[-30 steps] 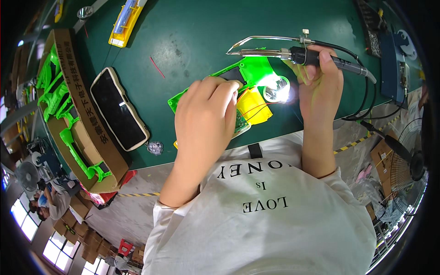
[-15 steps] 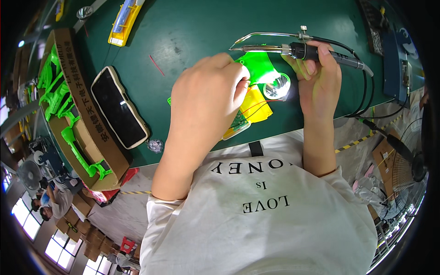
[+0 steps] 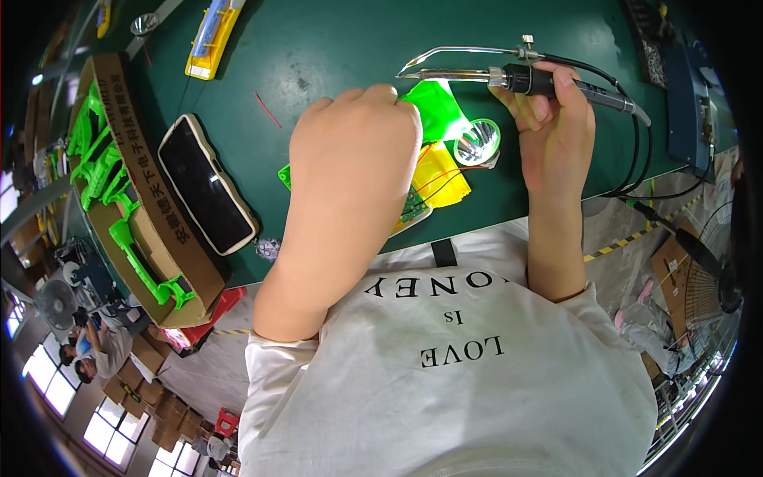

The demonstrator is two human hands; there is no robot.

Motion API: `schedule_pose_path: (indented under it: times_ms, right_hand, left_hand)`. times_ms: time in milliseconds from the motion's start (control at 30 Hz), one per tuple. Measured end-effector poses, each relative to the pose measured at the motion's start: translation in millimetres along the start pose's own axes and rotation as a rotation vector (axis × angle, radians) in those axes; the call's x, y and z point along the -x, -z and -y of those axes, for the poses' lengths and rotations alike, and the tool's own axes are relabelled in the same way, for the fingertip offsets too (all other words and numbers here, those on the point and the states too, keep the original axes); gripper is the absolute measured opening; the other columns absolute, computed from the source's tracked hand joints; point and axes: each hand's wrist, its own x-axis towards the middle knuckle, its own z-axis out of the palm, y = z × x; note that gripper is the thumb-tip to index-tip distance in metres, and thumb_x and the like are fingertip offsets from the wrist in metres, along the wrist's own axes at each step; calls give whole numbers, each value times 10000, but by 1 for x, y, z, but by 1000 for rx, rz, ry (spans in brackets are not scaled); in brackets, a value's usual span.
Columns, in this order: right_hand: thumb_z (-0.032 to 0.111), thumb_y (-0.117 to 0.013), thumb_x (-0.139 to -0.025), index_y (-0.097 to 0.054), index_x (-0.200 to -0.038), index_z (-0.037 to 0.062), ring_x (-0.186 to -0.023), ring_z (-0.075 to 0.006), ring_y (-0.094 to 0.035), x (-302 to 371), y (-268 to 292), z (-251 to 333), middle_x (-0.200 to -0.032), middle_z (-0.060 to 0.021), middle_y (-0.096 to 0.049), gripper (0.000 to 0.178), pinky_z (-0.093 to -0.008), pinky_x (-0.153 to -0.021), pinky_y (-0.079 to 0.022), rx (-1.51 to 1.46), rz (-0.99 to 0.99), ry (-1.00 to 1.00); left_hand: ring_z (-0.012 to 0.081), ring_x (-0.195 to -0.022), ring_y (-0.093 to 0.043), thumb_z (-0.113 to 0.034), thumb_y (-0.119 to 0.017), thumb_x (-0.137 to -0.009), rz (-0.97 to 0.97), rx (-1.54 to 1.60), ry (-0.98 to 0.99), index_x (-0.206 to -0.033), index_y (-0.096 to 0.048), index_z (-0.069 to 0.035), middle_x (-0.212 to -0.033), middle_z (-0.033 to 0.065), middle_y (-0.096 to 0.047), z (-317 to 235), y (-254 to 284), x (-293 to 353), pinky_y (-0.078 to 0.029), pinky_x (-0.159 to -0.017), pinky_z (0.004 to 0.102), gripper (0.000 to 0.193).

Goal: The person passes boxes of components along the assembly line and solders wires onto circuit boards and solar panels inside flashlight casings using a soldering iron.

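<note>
My right hand (image 3: 556, 131) grips a soldering iron (image 3: 540, 83) by its dark handle. A thin metal guide tube (image 3: 461, 50) is clamped above the iron, and both tips point left, past my left hand. My left hand (image 3: 358, 143) is curled into a closed shape, back upward, over the work; its fingertips and whatever they hold are hidden. Just right of it lie a bright green plastic piece (image 3: 439, 111), a round silver reflector (image 3: 477, 143) with a pale green rim, and a yellow part (image 3: 445, 176) crossed by red and black wires. A green circuit board (image 3: 415, 205) shows beneath my left wrist.
Left of my arm lie a phone (image 3: 207, 187) and an open cardboard box (image 3: 171, 238) of green plastic parts. A yellow holder with a blue cell (image 3: 213, 36) and a red wire (image 3: 268, 110) lie farther back. Black cables trail from the iron beside a blue unit (image 3: 690, 111) at right.
The bright glow at the reflector has faded. My left hand has turned slightly, so its thumb no longer shows. The soldering iron has moved a little away from me.
</note>
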Motion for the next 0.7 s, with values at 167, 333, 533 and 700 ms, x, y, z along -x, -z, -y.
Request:
schedule_pose_path:
  times_ms: [167, 333, 533, 700]
  right_hand:
    - [183, -348, -865, -498, -878, -8, -497, -69, -360, -1, 3, 0, -534, 29, -344, 244, -399, -784, -435, -26, -14, 8]
    - [176, -382, -847, -506, -858, -10, -501, -66, -362, -2, 5, 0, -546, 23, -375, 224, -352, -737, -435, -71, -9, 36]
    - [173, -424, -825, -512, -831, -19, -497, -61, -361, -1, 4, 1, -553, 19, -406, 211, -308, -689, -442, -88, -26, 48]
    - [173, -426, -822, -510, -819, -24, -501, -62, -371, -2, 5, 0, -554, 16, -403, 215, -317, -691, -448, -95, -14, 54]
  left_hand:
    - [240, -620, -505, -71, -552, -643, -19, -100, 8, -638, -525, -38, -648, 76, -501, -5, 6, 9, -388, -549, 330, 43]
    - [211, -633, -501, -25, -577, -627, -246, 130, 91, -772, -593, -81, -728, 48, -542, -8, -2, 27, -388, -556, 307, 157]
    - [170, -619, -482, 6, -554, -638, -210, 58, -40, -769, -600, -105, -703, 8, -523, 6, -14, 36, -349, -534, 295, 178]
    - [152, -631, -474, -39, -562, -636, -176, 15, -89, -787, -606, -113, -702, -8, -504, 15, -14, 34, -332, -534, 285, 174]
